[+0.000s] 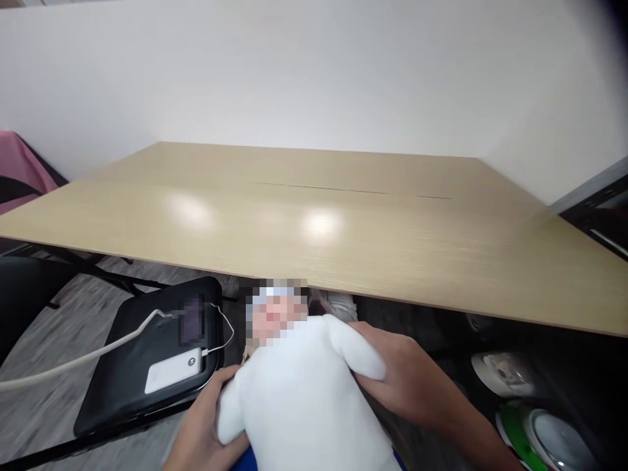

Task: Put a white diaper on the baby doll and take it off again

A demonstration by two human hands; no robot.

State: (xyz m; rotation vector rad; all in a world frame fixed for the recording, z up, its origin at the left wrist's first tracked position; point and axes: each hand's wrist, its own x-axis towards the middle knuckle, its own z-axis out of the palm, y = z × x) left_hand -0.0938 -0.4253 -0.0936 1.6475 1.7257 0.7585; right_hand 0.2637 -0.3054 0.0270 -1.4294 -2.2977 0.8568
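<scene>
1. Fingers of the left hand [206, 418] grasp one stubby arm of a white plush toy [304, 392]; those of the right hand [397, 366] grip the other.
2. The toy's body lies between them, just before the worktop's [392, 235] near edge.
3. A white power bank [169, 373] on a black seat [122, 353] bears a round mark [191, 361], too small to read.

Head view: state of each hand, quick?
Left hand: closed, holding one stubby arm of the white plush figure.
Right hand: closed, holding its other stubby arm.
</scene>
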